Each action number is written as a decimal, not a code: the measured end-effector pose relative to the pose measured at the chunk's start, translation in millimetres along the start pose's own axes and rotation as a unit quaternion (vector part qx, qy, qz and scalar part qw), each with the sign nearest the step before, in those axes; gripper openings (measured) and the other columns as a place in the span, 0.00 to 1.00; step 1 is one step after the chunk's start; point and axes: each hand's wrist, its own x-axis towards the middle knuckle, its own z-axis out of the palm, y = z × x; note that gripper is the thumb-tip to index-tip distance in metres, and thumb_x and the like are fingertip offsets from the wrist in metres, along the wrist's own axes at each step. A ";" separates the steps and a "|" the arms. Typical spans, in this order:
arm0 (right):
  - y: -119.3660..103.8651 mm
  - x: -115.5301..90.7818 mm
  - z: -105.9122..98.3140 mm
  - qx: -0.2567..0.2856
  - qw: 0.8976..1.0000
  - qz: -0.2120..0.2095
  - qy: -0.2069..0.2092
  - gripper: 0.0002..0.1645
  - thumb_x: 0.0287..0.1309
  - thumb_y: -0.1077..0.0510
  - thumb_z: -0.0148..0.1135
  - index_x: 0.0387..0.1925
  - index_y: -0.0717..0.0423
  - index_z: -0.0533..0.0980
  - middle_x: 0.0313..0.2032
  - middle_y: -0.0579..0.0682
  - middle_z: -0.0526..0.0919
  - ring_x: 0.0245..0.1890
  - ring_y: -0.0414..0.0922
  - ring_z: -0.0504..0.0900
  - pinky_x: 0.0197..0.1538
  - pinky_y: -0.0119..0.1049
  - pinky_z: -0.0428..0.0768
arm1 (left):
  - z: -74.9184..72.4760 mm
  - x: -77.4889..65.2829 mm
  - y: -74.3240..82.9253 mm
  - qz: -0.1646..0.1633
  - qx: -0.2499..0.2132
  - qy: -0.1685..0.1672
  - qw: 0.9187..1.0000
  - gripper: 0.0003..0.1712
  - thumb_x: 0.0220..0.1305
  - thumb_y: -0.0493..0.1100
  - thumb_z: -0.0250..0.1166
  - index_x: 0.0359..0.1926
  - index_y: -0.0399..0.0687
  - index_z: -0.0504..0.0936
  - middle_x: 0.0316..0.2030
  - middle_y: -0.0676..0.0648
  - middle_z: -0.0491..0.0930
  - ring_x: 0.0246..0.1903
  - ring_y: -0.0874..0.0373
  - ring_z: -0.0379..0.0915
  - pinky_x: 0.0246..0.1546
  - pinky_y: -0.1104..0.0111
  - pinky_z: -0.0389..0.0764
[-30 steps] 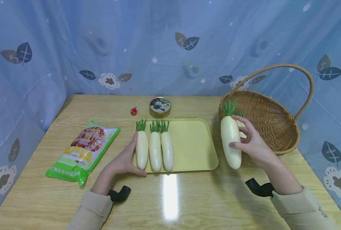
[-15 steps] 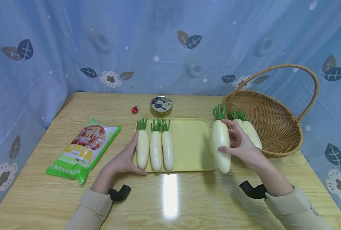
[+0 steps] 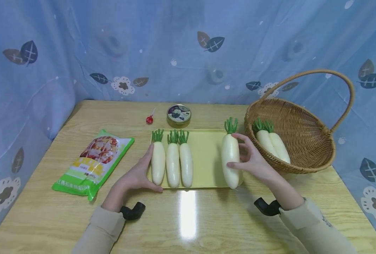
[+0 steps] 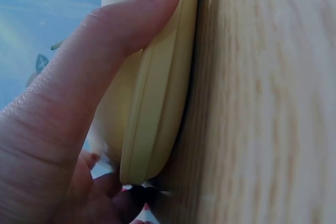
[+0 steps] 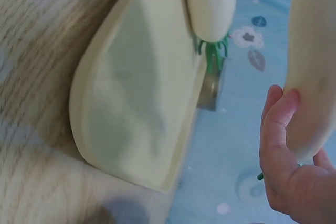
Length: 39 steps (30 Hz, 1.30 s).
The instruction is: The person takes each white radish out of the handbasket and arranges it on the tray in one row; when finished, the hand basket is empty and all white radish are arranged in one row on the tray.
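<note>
A yellow tray (image 3: 203, 158) lies mid-table with three white radishes side by side on its left part; the nearest to the hand is the left radish (image 3: 158, 163). My left hand (image 3: 138, 174) grips the tray's left front corner; in the left wrist view the thumb (image 4: 121, 22) lies on the rim and the other fingers are partly hidden. My right hand (image 3: 251, 158) holds another white radish (image 3: 230, 158) with green stalks above the tray's right end. The right wrist view shows that held radish (image 5: 315, 66) raised clear of the tray.
A wicker basket (image 3: 305, 137) with a tall handle stands at the right, holding two radishes (image 3: 275, 144). A green-edged food bag (image 3: 94, 164) lies at the left. Behind the tray are a red lollipop (image 3: 149, 119) and a round tin (image 3: 179, 115).
My right hand has carried the radish leftward from the basket's front to over the tray's right end. My left hand has stayed at the tray corner.
</note>
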 end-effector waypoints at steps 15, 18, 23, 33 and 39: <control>10.9 26.2 19.5 -0.012 0.999 0.026 -0.026 0.50 0.45 0.67 0.67 0.66 0.47 0.52 0.59 0.67 0.53 0.47 0.62 0.74 0.39 0.45 0.79 | -1.2 4.4 1.4 0.013 0.007 0.004 1.000 0.87 0.22 0.56 0.81 0.69 0.46 0.22 0.70 0.43 0.25 0.68 0.48 0.27 0.64 0.48 0.32; 12.4 30.6 22.9 -0.023 0.999 0.030 -0.031 0.50 0.45 0.67 0.67 0.66 0.47 0.52 0.59 0.67 0.54 0.45 0.61 0.75 0.39 0.43 0.79 | -1.6 3.7 3.4 0.011 0.007 0.004 1.000 0.87 0.21 0.57 0.81 0.69 0.46 0.22 0.70 0.44 0.25 0.68 0.49 0.27 0.64 0.49 0.32; 14.2 38.2 30.6 -0.027 0.998 0.030 -0.043 0.50 0.44 0.67 0.68 0.66 0.47 0.53 0.59 0.65 0.54 0.43 0.59 0.75 0.39 0.41 0.78 | -1.3 3.2 2.2 0.008 0.008 0.005 1.000 0.87 0.21 0.57 0.81 0.69 0.46 0.23 0.70 0.43 0.25 0.68 0.49 0.26 0.64 0.48 0.32; 13.6 48.1 44.2 -0.024 0.998 0.045 -0.048 0.51 0.42 0.67 0.68 0.66 0.46 0.54 0.57 0.66 0.56 0.43 0.58 0.75 0.39 0.42 0.79 | 0.0 1.2 0.2 0.001 0.006 0.002 1.000 0.87 0.21 0.56 0.81 0.69 0.47 0.22 0.70 0.44 0.25 0.68 0.47 0.27 0.64 0.48 0.33; 14.3 52.9 49.4 -0.037 0.996 0.054 -0.053 0.51 0.42 0.67 0.69 0.66 0.47 0.54 0.56 0.66 0.57 0.45 0.60 0.73 0.39 0.42 0.78 | 0.0 1.2 0.2 0.001 0.004 0.002 1.000 0.87 0.22 0.56 0.81 0.69 0.47 0.22 0.70 0.44 0.25 0.68 0.48 0.27 0.64 0.49 0.33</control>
